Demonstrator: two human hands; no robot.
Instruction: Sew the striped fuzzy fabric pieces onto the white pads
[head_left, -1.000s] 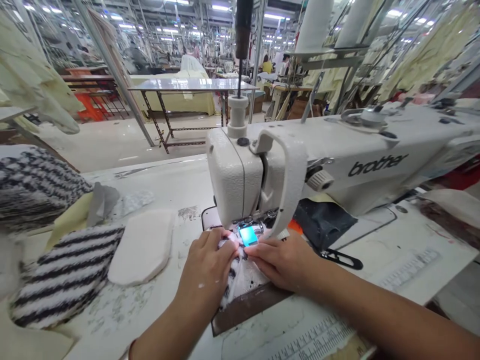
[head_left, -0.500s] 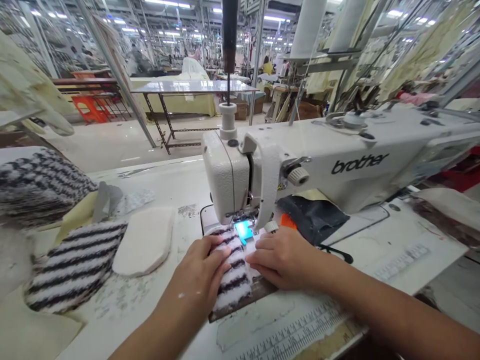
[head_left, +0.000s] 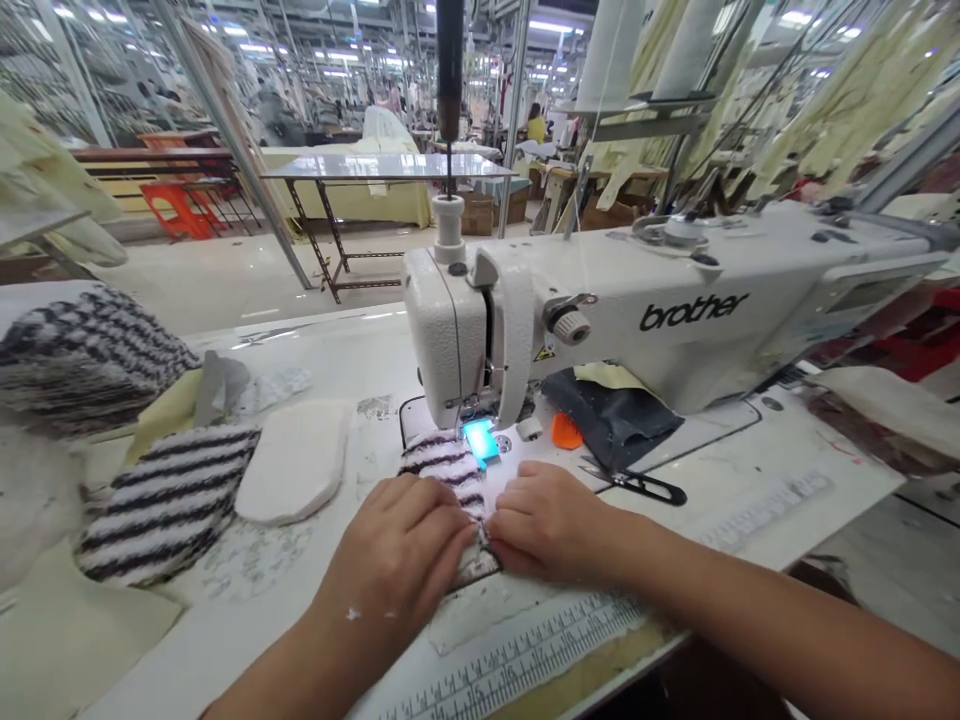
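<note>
**Striped panel under machine head; both hands now sitting nearer the lower edge**

A fuzzy black-and-white striped fabric panel (head_left: 439, 460) is lying flat at centre frame, its far end reaching the head of the white "brother" sewing machine (head_left: 450, 340), beside a bright blue-lit patch (head_left: 480, 440).

Change: compared with half a second ago, both hands are resting farther from the machine head, and the small orange piece (head_left: 566, 431), right of centre, is now showing uncovered. Reading: this is apparently leaving the needle area less crowded, with the hands steadying the panel's nearer part.

Left hand (head_left: 409, 545): fingers are lying close together over the panel; pinching or only pressing, cannot tell.
Right hand (head_left: 547, 520): fingers are curling narrowly at the panel's right edge; grip hidden.

Nearby: a black slotted-handle cutting tool (head_left: 649, 488) is lying right of the right hand; a white rounded pad (head_left: 292, 460) is resting on the white counter (head_left: 360, 350), left of centre.
</note>
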